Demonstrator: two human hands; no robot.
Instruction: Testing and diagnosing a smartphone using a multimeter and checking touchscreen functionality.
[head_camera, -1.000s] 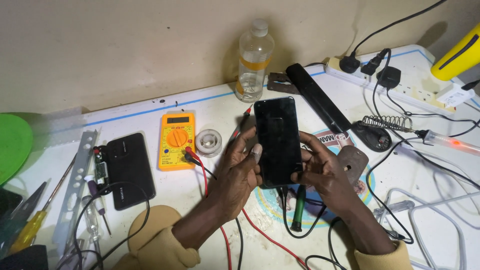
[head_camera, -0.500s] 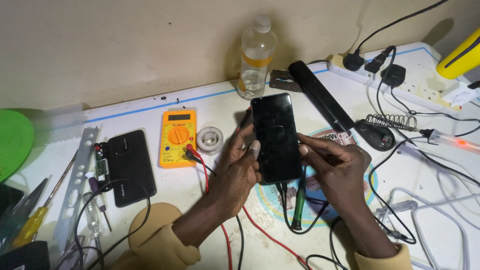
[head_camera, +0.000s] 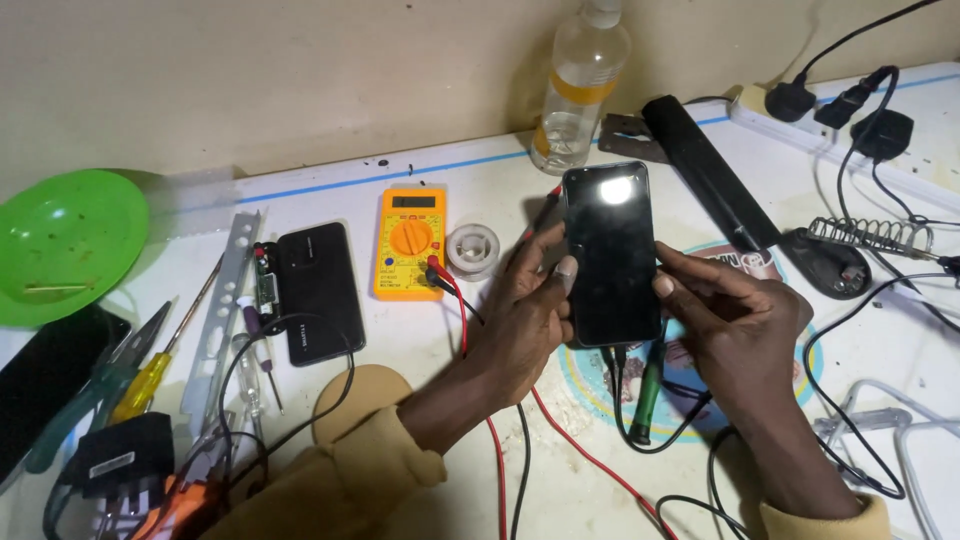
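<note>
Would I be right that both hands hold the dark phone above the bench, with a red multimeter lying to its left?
Not quite: the head view shows the multimeter is yellow-orange, not red. The left hand and right hand do hold the dark phone, with the meter to its left.

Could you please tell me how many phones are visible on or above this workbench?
2 for certain: the black phone held by the left hand and right hand, and an opened black phone lying left of the yellow multimeter. Others may be hidden.

A black smartphone (head_camera: 611, 252) with a glossy, dark screen faces up, standing lengthwise just right of the yellow multimeter (head_camera: 409, 242). A bright glare sits near its top edge, and a cable seems plugged into its bottom end.
</note>
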